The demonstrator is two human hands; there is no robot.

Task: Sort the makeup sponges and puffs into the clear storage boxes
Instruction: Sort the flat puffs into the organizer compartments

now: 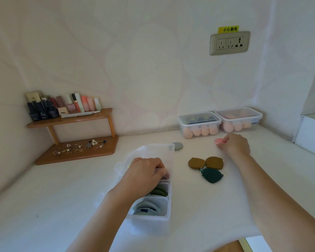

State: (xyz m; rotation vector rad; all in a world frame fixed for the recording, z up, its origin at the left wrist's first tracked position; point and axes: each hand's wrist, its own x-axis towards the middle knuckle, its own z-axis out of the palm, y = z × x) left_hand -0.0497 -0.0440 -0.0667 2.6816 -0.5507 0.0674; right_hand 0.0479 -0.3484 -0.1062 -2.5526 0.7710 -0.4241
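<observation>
Head cam: your left hand (145, 170) has its fingers curled together down in the far slot of the divided clear box (168, 202), and I can't tell if they're pinching anything. That box is light plastic, so pushing down could tip or slide it. Your right hand (235, 145) has its fingers closed on a thin pink puff (217, 141); it's soft and floppy, easy to fumble. Two brown puffs (205, 162) and a dark green puff (212, 175) lie flat on the table (53, 197), not yet sorted.
</observation>
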